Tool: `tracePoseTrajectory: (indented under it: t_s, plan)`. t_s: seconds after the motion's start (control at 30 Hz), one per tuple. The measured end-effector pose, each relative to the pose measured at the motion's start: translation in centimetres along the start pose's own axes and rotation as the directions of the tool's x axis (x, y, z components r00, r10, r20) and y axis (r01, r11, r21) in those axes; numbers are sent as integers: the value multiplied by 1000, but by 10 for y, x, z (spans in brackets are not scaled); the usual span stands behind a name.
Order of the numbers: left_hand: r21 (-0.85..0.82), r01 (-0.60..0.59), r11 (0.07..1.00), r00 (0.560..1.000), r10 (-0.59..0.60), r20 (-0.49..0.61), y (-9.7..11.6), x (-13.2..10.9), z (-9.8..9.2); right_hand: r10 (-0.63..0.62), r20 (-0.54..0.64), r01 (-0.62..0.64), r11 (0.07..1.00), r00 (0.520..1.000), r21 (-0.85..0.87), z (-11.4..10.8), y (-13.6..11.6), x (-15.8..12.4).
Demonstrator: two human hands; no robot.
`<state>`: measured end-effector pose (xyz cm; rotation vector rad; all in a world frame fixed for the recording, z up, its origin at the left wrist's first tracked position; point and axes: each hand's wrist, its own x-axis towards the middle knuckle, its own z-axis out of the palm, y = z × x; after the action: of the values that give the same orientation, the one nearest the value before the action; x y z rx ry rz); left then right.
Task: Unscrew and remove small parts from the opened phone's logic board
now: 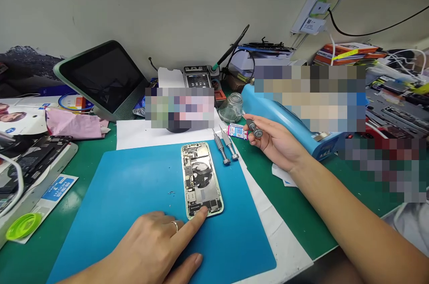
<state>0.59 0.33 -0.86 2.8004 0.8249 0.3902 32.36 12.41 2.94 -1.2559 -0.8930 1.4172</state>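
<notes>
Resting one fingertip on the near end of the opened phone (208, 194), my left hand (152, 239) has its index finger stretched out and its thumb spread away from it, with a ring (174, 226) showing on one finger. I cannot tell how hard that fingertip presses. The phone lies flat on the blue mat (134, 185), a little right of its middle, its inner parts facing up. My right hand (275, 141) is raised past the mat's right edge, pinching a screwdriver (254, 127) between thumb and fingers, its thick end towards me.

Two more screwdrivers (221, 147) lie side by side just beyond the phone's right edge, across the mat's far corner and the white paper (140, 134) under it. Left of the phone sit some tiny loose bits (screws, perhaps, though they are too small for me to be sure) (171, 192). Near my right hand are a pink-edged card (237, 131), a glass jar (231, 109) and a long blue machine (278, 116). Back on the left, a dark screen (103, 76) leans on the green table (94, 136).
</notes>
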Motion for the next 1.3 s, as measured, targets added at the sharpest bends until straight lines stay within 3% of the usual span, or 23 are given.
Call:
tracePoseTrajectory:
  t_s: [0.27,0.47,0.57,0.7,0.9,1.07,1.3]
  plan:
    - [-13,3,1000,1000,-3,4,-1,-2,-1,-31,18,32,998,999,-62,-2,2,0]
    - [-26,7,1000,1000,-6,13,-1,-1,-2,-138,43,145,943,989,-299,-5,6,2]
    - [-38,13,999,1000,-12,23,0,-1,-3,-231,57,228,834,971,-503,-4,12,2]
    - [-43,11,999,998,-8,56,0,-1,-5,-337,146,330,595,930,-732,1,18,0]
    - [-41,21,999,998,-19,58,2,-1,-10,-360,279,403,337,890,-851,2,19,-2]
    - [-44,8,999,1000,-7,22,2,0,-9,-363,328,426,236,872,-873,1,21,-1]
    - [-35,5,999,1000,-4,27,-1,0,-6,-412,370,474,187,833,-860,2,22,-3]
